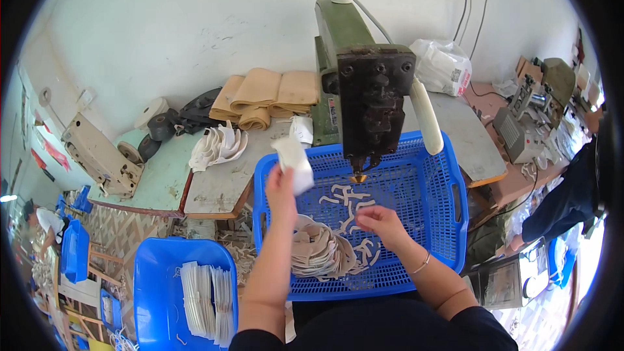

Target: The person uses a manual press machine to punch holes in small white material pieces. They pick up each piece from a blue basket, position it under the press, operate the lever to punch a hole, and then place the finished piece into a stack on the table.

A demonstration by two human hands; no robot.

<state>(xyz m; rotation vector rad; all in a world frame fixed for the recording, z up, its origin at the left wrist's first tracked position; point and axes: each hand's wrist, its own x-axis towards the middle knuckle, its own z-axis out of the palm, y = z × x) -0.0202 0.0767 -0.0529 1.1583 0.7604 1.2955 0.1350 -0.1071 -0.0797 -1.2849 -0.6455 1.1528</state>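
My left hand (281, 190) is raised over the left side of a blue plastic basket (463, 221), closed on a pale, flat fabric-like piece (298, 170). Lower and to the right, my right hand (385, 224) has its fingertips pinched together above the basket; white strips lie just behind them, and I cannot tell whether one is held. Under my hands in the basket sits a stack of beige curved pieces (320, 250). Thin white curled scraps (350, 196) are scattered beside it. The black head of a green machine (376, 104) stands over the basket's far side.
Rolled tan sheets (273, 94) and white curved pieces (219, 146) lie on the table at the back left. A blue tub (153, 286) with white stacks (207, 299) stands at lower left. A pale lever (426, 117) juts from the machine. Other people are at both sides.
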